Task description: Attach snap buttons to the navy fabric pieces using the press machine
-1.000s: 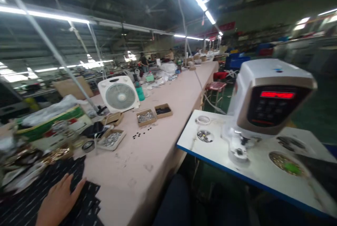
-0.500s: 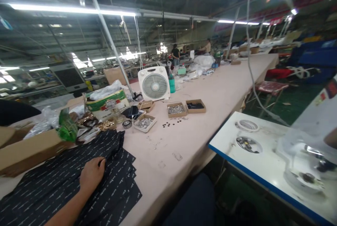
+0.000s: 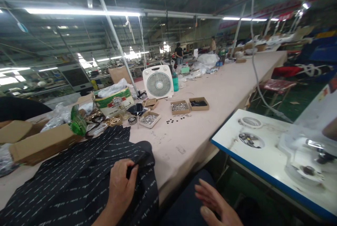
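Black fabric with rows of small white marks (image 3: 71,180) lies spread over the left part of the table. My left hand (image 3: 122,184) is closed on the right part of this fabric, which bunches and folds up around its fingers. At the bottom of the view my right hand (image 3: 214,201) is held in the air above my lap, its fingers apart and nothing in them. The fabric's right edge reaches the front edge of the table.
Beyond the fabric stand boxes of metal pieces (image 3: 179,106), a box of black pieces (image 3: 198,103), a white fan (image 3: 158,82) and a long carton (image 3: 44,143). A white machine table (image 3: 237,131) is at the right. People stand far off.
My left hand has moved right and pulled the fabric with it, so the fabric is now raised in folds. My right hand has come into view at the bottom.
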`<state>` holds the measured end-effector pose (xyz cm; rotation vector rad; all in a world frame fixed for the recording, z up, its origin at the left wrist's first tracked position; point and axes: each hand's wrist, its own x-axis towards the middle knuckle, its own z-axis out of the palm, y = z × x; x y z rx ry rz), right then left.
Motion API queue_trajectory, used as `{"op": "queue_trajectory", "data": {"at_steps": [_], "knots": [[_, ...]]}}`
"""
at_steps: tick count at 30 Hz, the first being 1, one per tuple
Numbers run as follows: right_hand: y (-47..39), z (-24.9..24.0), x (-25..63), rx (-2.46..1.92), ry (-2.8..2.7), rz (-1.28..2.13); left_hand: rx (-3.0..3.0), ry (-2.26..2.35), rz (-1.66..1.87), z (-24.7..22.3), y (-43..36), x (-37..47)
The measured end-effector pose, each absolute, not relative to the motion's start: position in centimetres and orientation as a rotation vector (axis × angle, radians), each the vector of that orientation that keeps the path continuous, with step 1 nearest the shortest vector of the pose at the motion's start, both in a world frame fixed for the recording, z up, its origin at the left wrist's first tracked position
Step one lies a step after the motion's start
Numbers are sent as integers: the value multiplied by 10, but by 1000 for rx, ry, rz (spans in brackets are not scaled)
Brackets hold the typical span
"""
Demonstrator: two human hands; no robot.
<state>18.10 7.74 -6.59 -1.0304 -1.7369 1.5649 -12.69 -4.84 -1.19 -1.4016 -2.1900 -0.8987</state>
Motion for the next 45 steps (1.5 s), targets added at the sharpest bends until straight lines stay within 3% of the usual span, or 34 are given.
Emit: {"op": "queue_trajectory", "data": {"at_steps": [3, 6, 14, 21, 24, 28, 32, 36, 41, 45], "knots": [[70, -29, 120, -646, -1760, 1730, -1636, -2115, -909, -13, -48, -72], [74, -4, 94, -655, -1749, 1683, -1899, -2062, -829, -7, -46, -43], [113, -3, 165, -498, -1702, 1804, -2214, -1861, -696, 61, 15, -87], [114, 9, 202, -602, -1664, 1813, -3038, -1748, -273, 67, 104, -74], [117, 4, 218, -691, -1637, 1722, -3144, -1826, -26, 68, 121, -62], [130, -14, 237, -1042, -1532, 1487, -3111, -1933, -172, 71, 130, -61], [133, -5, 243, -1337, -1643, 697, -2983, -2037, -327, 71, 129, -59], [110, 48, 226, -1048, -1888, 4, -3008, -2047, -470, 70, 123, -45], [107, 66, 190, -763, -2462, 151, -3125, -2004, -827, 75, 117, -22], [127, 37, 181, -970, -2518, 466, -3200, -2097, -711, 82, 111, -15]]}}
